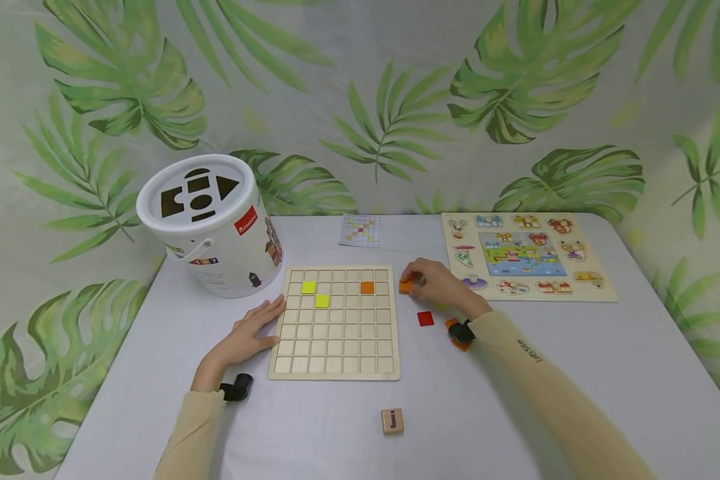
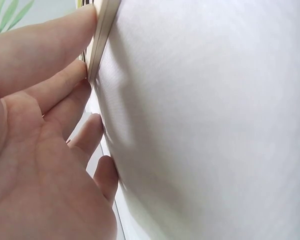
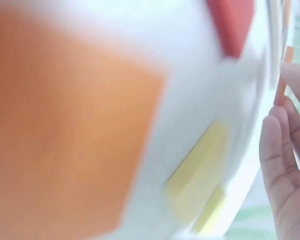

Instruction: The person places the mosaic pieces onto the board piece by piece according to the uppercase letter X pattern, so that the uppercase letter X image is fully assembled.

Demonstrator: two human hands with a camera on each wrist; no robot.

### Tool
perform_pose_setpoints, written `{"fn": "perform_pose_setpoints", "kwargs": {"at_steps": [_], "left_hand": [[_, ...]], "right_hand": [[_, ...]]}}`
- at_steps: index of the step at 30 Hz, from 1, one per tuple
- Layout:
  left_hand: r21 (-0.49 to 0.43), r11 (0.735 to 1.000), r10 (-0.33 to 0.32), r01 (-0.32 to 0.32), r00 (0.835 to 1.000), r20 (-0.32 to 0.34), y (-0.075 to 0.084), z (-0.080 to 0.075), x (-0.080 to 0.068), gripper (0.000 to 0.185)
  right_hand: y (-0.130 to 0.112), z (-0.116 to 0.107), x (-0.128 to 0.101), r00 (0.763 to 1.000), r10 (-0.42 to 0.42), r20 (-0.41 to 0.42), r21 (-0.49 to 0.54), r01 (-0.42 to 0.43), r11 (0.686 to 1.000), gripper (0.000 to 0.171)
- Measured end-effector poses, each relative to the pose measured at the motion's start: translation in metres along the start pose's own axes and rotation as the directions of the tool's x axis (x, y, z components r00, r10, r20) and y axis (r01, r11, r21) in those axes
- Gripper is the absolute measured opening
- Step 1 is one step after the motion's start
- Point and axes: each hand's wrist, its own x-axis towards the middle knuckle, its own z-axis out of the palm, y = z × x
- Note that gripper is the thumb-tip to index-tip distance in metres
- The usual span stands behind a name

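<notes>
My right hand (image 1: 435, 283) pinches an orange square tile (image 1: 405, 287) just off the right side of a wooden grid board (image 1: 337, 331). The right wrist view shows the held tile (image 3: 289, 53) edge-on between thumb and fingers. At the board's left edge rests my left hand (image 1: 249, 333), its fingers extended. In the left wrist view, the thumb and fingertips meet the board's side (image 2: 102, 40). Two yellow tiles (image 1: 322, 301) and one orange tile (image 1: 367, 287) sit in the grid's upper cells.
A red tile (image 1: 425, 319), orange tiles (image 1: 463, 346) and yellow tiles (image 3: 197, 172) lie near the right wrist. A pattern card (image 1: 361, 231) lies behind the board, a picture puzzle (image 1: 588, 290) back right. A white bucket (image 1: 228, 267) stands left; a letter block (image 1: 393, 421) lies in front.
</notes>
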Motion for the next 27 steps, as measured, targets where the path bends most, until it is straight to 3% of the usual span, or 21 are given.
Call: {"fn": "perform_pose_setpoints", "kwargs": {"at_steps": [10,15,27], "left_hand": [[0.007,1.000,0.008,-0.008,1.000,-0.002,0.000,0.000,-0.001,0.069],[0.010,1.000,0.004,-0.004,1.000,-0.003,0.001,0.000,-0.001,0.069],[0.055,0.998,0.012,-0.011,1.000,-0.012,0.006,0.000,-0.002,0.068]], "right_hand": [[-0.044,0.034,0.025,0.992,-0.097,0.078,0.017,0.096,0.995,0.020],[-0.061,0.052,0.037,0.982,-0.154,0.114,-0.056,0.161,0.985,0.015],[-0.075,0.061,0.041,0.980,-0.158,0.123,-0.192,0.179,0.965,0.020]]}}
